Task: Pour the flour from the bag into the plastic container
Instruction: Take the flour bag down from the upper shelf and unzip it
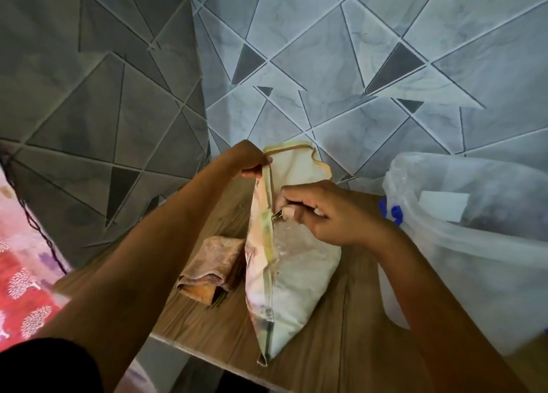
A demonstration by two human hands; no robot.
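Wooden table [326,333] against tiled wall [326,51], left fingers [252,171] and right fingers [289,204] pinching flour bag [296,262].

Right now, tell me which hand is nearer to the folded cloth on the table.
Left. The left hand pinches the flour bag's top edge, above the folded cloth. The right hand grips a metal clip on the bag's far side.

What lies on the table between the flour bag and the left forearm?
In the head view, a folded, stained cloth lies on the wooden table, just left of the flour bag.
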